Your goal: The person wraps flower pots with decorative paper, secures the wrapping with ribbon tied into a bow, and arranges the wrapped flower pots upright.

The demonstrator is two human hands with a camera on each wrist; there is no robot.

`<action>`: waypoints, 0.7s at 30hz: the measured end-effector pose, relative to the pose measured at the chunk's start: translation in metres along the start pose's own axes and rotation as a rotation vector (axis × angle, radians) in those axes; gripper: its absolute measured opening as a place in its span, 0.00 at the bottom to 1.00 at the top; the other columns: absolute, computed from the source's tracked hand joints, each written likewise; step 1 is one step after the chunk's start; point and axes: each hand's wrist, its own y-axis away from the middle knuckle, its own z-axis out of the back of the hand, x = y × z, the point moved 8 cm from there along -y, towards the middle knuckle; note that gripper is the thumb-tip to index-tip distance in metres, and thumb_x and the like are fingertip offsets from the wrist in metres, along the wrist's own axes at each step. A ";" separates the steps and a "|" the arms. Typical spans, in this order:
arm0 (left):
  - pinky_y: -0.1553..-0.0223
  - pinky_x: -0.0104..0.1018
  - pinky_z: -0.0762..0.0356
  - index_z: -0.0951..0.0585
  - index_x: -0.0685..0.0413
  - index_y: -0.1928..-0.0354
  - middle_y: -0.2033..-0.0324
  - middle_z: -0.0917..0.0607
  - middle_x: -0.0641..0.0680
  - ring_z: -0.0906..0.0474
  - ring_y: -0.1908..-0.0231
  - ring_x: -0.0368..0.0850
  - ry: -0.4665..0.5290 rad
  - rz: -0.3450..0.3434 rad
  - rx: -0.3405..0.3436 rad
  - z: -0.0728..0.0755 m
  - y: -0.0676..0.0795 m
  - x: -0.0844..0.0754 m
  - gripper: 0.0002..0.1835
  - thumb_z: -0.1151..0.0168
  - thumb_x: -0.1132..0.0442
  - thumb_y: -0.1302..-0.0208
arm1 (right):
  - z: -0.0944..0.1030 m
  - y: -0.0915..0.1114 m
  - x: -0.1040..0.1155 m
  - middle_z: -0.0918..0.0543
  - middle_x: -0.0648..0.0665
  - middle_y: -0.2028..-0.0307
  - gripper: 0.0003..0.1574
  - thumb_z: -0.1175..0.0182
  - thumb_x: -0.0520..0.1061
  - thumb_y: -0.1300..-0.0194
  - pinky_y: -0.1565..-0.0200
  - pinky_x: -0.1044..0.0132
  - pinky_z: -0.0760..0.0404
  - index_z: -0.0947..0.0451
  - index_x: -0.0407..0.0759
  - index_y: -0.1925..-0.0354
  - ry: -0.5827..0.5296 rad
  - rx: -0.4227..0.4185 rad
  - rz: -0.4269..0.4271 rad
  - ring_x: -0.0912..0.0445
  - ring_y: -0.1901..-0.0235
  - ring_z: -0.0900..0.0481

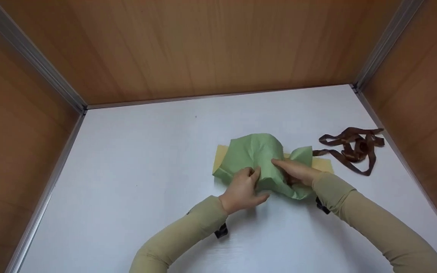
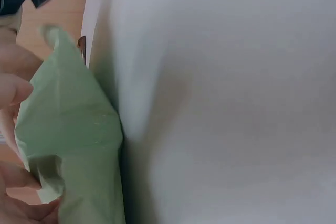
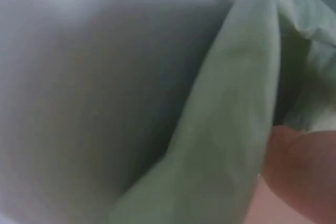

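Note:
A sheet of green wrapping paper (image 1: 254, 149) bulges up in a crumpled bundle over a yellow sheet (image 1: 323, 165), whose corners show at both sides. What lies inside the bundle is hidden. My left hand (image 1: 241, 191) is at the front left of the bundle, bent fingers holding a fold of the paper, the thumb spread to the right. At the bundle's right side my right hand (image 1: 298, 170) grips the gathered paper, index finger along the top and the other fingers partly hidden. In the right wrist view, a loose flap of green paper (image 3: 226, 114) stands beside that hand.
A tangled brown ribbon (image 1: 359, 151) lies to the right of the bundle, one end reaching to the green paper. The white table (image 1: 127, 170) is bounded by wooden panels (image 1: 203, 49) at the back and both sides.

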 end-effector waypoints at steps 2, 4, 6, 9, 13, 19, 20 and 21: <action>0.50 0.41 0.26 0.34 0.70 0.36 0.54 0.23 0.62 0.26 0.55 0.51 -0.014 -0.002 -0.001 -0.002 0.001 -0.002 0.42 0.35 0.47 0.44 | 0.003 0.001 0.001 0.40 0.31 0.33 0.48 0.63 0.65 0.28 0.36 0.50 0.35 0.58 0.32 0.28 0.048 -0.003 0.017 0.43 0.35 0.37; 0.47 0.43 0.29 0.35 0.69 0.35 0.52 0.25 0.61 0.27 0.53 0.51 -0.020 0.006 0.009 -0.004 0.001 -0.003 0.41 0.36 0.47 0.43 | 0.006 0.003 0.001 0.44 0.30 0.31 0.50 0.64 0.66 0.28 0.35 0.48 0.37 0.61 0.30 0.28 0.100 -0.022 0.024 0.41 0.33 0.40; 0.44 0.45 0.32 0.36 0.67 0.34 0.52 0.26 0.59 0.29 0.51 0.50 -0.024 0.015 0.024 -0.006 0.000 -0.004 0.41 0.36 0.48 0.43 | 0.009 0.007 0.001 0.47 0.28 0.30 0.52 0.65 0.67 0.28 0.34 0.47 0.39 0.62 0.27 0.29 0.164 -0.078 0.016 0.39 0.32 0.43; 0.42 0.48 0.35 0.37 0.64 0.32 0.52 0.28 0.57 0.30 0.50 0.50 -0.045 0.022 0.042 -0.010 -0.001 -0.004 0.40 0.36 0.50 0.42 | 0.016 0.014 0.006 0.48 0.25 0.31 0.52 0.65 0.66 0.28 0.34 0.44 0.41 0.59 0.24 0.30 0.310 -0.240 0.042 0.36 0.32 0.45; 0.42 0.52 0.37 0.36 0.62 0.32 0.52 0.28 0.56 0.32 0.49 0.50 -0.092 0.019 0.052 -0.012 -0.001 -0.007 0.40 0.36 0.49 0.42 | 0.018 0.021 0.025 0.45 0.23 0.35 0.44 0.56 0.57 0.28 0.35 0.42 0.42 0.52 0.24 0.32 0.494 -0.513 0.230 0.33 0.35 0.44; 0.41 0.50 0.40 0.37 0.60 0.31 0.50 0.28 0.54 0.35 0.46 0.49 -0.145 0.004 0.064 -0.013 -0.001 -0.007 0.38 0.39 0.50 0.40 | -0.001 0.017 0.042 0.52 0.28 0.29 0.37 0.54 0.46 0.27 0.31 0.42 0.52 0.52 0.28 0.30 0.643 -0.605 0.545 0.36 0.29 0.55; 0.41 0.50 0.40 0.37 0.60 0.31 0.50 0.28 0.54 0.35 0.46 0.49 -0.154 0.001 0.064 -0.013 0.000 -0.007 0.38 0.39 0.50 0.40 | -0.003 0.015 0.041 0.53 0.30 0.28 0.37 0.55 0.47 0.27 0.31 0.42 0.54 0.53 0.29 0.29 0.647 -0.589 0.554 0.37 0.28 0.56; 0.41 0.50 0.40 0.37 0.60 0.32 0.50 0.28 0.54 0.35 0.46 0.48 -0.167 -0.005 0.059 -0.013 0.000 -0.007 0.38 0.39 0.50 0.40 | -0.005 0.013 0.041 0.54 0.31 0.27 0.37 0.56 0.47 0.26 0.31 0.42 0.56 0.54 0.29 0.29 0.645 -0.570 0.558 0.38 0.28 0.58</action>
